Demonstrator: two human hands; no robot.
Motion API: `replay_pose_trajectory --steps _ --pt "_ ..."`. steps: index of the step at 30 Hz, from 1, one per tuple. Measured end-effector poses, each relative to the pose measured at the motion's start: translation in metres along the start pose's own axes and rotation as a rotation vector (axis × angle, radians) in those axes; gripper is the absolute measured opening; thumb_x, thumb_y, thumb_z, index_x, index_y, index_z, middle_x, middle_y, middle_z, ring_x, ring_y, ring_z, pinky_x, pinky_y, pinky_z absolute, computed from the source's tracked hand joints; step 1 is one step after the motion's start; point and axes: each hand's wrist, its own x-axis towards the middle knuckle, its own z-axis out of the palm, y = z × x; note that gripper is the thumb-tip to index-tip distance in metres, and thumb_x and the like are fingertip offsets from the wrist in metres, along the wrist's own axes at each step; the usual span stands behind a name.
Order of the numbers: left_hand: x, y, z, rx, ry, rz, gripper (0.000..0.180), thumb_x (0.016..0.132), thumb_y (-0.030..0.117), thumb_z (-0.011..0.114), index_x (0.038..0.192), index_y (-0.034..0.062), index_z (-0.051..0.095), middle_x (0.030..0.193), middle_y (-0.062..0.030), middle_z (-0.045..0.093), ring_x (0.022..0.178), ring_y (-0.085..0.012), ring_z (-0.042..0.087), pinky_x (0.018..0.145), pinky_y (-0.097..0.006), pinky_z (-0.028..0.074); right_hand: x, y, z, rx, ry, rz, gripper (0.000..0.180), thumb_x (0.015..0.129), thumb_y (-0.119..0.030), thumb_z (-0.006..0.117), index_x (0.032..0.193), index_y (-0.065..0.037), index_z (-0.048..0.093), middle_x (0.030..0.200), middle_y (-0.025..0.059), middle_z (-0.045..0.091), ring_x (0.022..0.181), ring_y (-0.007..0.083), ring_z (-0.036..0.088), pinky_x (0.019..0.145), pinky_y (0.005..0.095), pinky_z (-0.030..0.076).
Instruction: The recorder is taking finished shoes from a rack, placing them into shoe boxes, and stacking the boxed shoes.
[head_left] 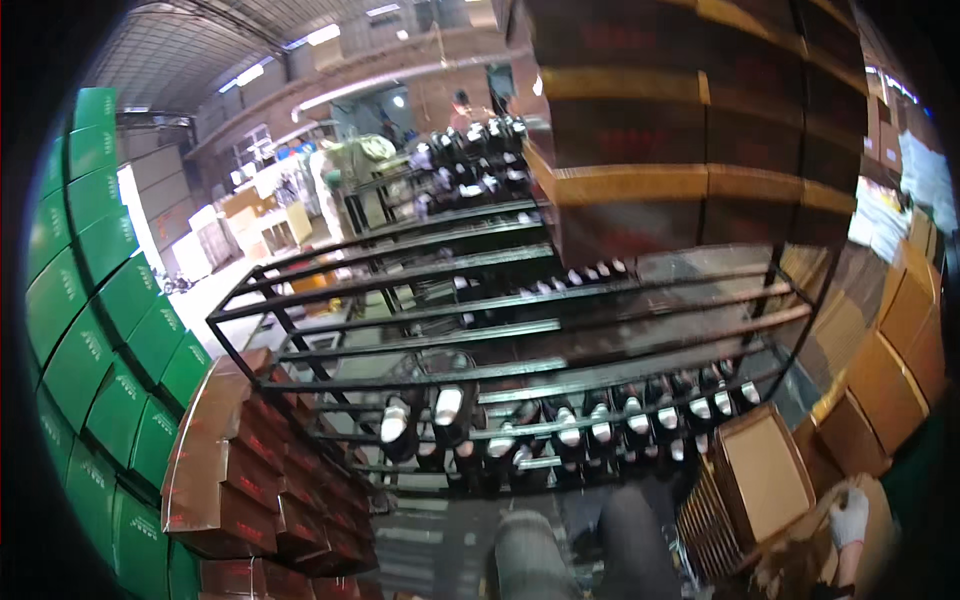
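Observation:
My right hand (848,516), in a white glove, is at the lower right with its fingers curled over the edge of a brown cardboard box (800,560). Just left of it stands a stack of open brown box lids (762,478), leaning on edge. My left hand is out of the picture. My knees (580,550), in grey trousers, show at the bottom middle. In front of them stands a black metal rack (520,330) whose lower shelf holds several dark shoes (570,430) with pale insoles.
Green boxes (100,330) are stacked high along the left. Red-brown boxes (250,480) are piled at the lower left beside the rack. Tall brown cartons (690,130) rise behind the rack, and more cartons (890,380) stand on the right. A second shoe rack (470,170) and a person (461,108) are far back.

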Motion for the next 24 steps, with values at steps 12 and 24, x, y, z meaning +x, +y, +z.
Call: replay_pose_trajectory --steps 12,24 --pt "-0.05 0.015 0.01 -0.187 -0.47 0.073 0.057 0.102 0.049 0.072 0.123 -0.004 0.073 0.117 -0.0327 0.078 0.11 -0.0531 0.075 0.098 -0.057 0.06 -0.083 0.05 -0.017 -0.219 -0.282 0.118 0.039 0.091 -0.04 0.068 0.098 -0.005 0.085 0.101 0.0287 0.078 0.097 0.0473 0.076 0.094 0.0536 0.062" --pt "-0.04 0.218 -0.217 -0.509 0.415 0.836 0.029 0.094 0.017 0.07 0.118 0.0022 0.077 0.118 -0.0237 0.071 0.109 -0.0441 0.065 0.101 -0.058 0.05 -0.088 0.022 -0.072 0.713 -0.178 0.78 0.021 0.095 -0.021 0.075 0.082 -0.004 0.075 0.072 0.0043 0.069 0.062 0.0132 0.064 0.059 0.0325 0.052"
